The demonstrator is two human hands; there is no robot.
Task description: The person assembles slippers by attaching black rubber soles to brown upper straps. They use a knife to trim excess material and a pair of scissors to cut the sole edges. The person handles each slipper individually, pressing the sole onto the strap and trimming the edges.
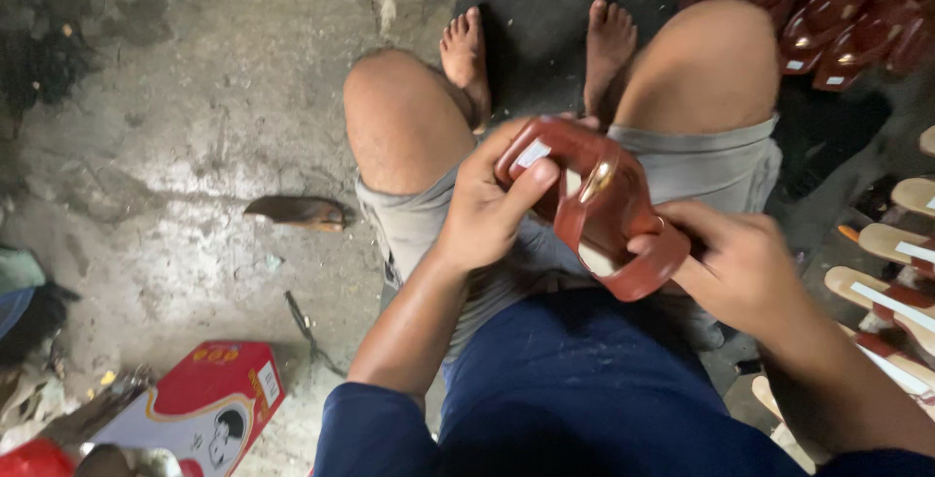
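I sit with my bare knees apart and hold a reddish-brown sandal upper (609,209) over my lap. It has a strap with a gold metal buckle and a small white label. My left hand (487,209) grips its upper left end, thumb pressed on the strap. Its lower right edge sits in my right hand (735,263), fingers curled around the rim. Both hands are in contact with the piece.
A pile of similar reddish-brown sandal uppers (828,9) lies at the top right. Tan soles (896,243) line the right edge. A red and white box (209,414) sits at the lower left, and a dark sole piece (297,212) lies on the concrete floor (195,97).
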